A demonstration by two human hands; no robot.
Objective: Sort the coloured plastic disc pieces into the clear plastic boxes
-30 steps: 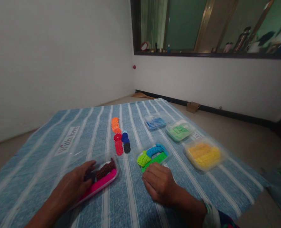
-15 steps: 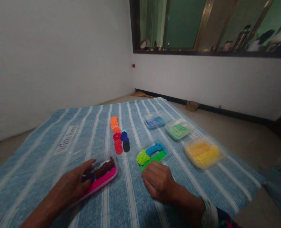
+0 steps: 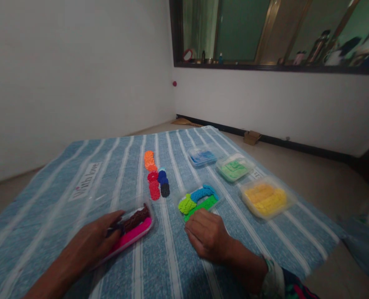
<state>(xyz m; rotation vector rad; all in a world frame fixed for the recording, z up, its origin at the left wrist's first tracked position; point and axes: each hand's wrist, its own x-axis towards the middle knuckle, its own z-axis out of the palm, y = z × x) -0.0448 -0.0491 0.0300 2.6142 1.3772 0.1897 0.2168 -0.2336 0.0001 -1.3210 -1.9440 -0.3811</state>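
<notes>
My left hand [image 3: 94, 236] reaches into a clear plastic container [image 3: 154, 220] at the lower left. Its thumb and fingers close around a dark purple piece [image 3: 117, 226], mostly hidden by them. Beside that piece lie a brown ridged strip [image 3: 136, 219] and a bright pink strip [image 3: 131, 236]. My right hand [image 3: 207, 234] is closed in a fist, its fingertips tucked out of sight. It rests at the near edge of another clear container [image 3: 220, 199], which holds a lime piece [image 3: 187, 204], a blue textured strip [image 3: 203, 193] and a green strip [image 3: 205, 206].
An orange strip [image 3: 149, 160], a red strip [image 3: 154, 189] and dark blue pieces [image 3: 163, 178] lie mid-cloth. Along the right stand containers of blue [image 3: 202, 158], green [image 3: 234, 168] and yellow [image 3: 267, 197] pieces. Striped blue cloth [image 3: 116, 166] covers the surface.
My left hand's thumb and fingers have drawn closer together over the dark purple piece. My right hand stays in place. The whole view has shifted slightly.
</notes>
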